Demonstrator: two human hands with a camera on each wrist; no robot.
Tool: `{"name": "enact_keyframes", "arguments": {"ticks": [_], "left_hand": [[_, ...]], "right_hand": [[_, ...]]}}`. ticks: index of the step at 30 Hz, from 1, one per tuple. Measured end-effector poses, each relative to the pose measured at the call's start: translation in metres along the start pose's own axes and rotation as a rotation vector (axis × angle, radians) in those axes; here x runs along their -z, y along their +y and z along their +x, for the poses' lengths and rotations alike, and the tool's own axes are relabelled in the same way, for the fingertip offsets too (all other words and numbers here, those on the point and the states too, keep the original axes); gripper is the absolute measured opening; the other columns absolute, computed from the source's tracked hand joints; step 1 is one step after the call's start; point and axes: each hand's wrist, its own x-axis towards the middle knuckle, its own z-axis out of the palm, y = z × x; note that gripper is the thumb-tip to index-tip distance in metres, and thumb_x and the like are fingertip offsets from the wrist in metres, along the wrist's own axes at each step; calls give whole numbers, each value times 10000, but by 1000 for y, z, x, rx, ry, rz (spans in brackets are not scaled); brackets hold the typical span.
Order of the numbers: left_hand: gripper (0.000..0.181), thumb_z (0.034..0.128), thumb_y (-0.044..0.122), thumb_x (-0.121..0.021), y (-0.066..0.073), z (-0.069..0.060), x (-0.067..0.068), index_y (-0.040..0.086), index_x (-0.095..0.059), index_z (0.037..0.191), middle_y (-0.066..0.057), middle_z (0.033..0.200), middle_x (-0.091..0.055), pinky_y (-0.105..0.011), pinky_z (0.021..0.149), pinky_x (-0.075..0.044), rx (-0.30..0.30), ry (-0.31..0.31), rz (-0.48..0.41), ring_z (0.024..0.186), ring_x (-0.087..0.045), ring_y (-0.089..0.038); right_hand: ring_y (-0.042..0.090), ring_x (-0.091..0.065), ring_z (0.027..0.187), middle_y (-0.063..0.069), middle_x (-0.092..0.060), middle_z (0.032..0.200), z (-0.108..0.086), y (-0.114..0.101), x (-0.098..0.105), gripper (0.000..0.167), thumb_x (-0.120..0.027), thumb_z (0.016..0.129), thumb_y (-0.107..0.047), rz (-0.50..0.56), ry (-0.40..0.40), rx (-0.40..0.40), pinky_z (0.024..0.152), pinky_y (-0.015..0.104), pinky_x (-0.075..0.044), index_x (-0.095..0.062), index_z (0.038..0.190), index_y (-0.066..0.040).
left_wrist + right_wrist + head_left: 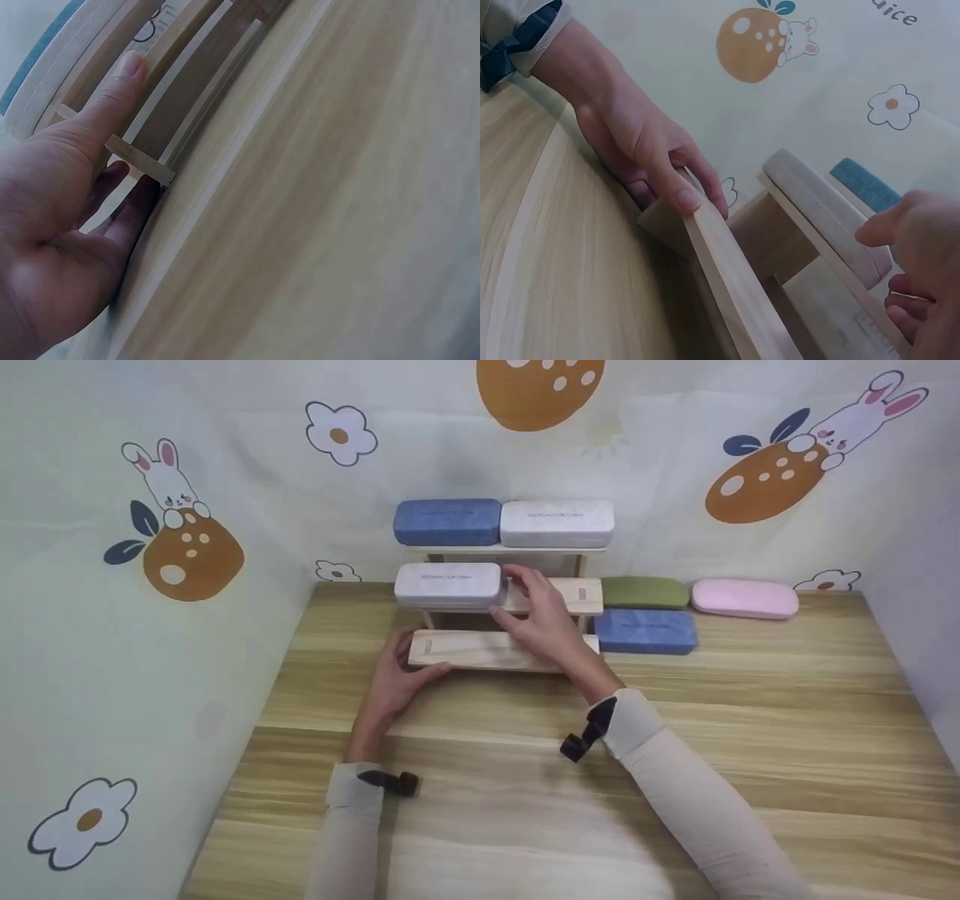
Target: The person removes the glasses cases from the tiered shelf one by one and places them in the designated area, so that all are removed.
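My left hand [396, 679] grips the left end of a tiered wooden display rack [480, 651] at its lowest step, thumb along the front edge. In the left wrist view, the left hand [64, 225] has its thumb on the wood and its fingers around the end. On the middle shelf, a white glasses case [448, 583] lies at the left. My right hand [546, 622] holds that case's right end between thumb and fingers. The right wrist view shows the right hand [930, 262] touching the white case [825, 217]; part of its grip is cut off.
A blue case [447, 522] and another white case [556, 523] occupy the top shelf. Right of the rack lie a green case [645, 592], a pink case [744, 598] and another blue case [646, 631]. A printed cloth wall [450, 457] stands behind the wooden table [780, 720].
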Motion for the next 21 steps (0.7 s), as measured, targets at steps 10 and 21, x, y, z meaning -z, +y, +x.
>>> {"name": "enact_keyframes", "arguments": {"ticks": [10, 21], "left_hand": [[893, 785, 271, -997, 1, -1, 0, 151, -511, 1524, -37, 1496, -675, -354, 1121, -544, -21, -8, -3, 1298, -677, -221], [865, 796, 262, -993, 1, -2, -1, 173, -514, 1511, -45, 1495, -676, -342, 1124, -523, -17, 3, 26, 1320, -662, -227]], "right_hand": [[355, -415, 1566, 156, -470, 1686, 11, -13, -8, 959, -835, 929, -502, -153, -37, -127, 1338, 497, -279, -381, 1664, -84], [351, -502, 1475, 163, -572, 1600, 16, -18, -17, 948, -861, 908, -504, -233, 19, -174, 1276, 522, -350, -431, 1649, -96]]}}
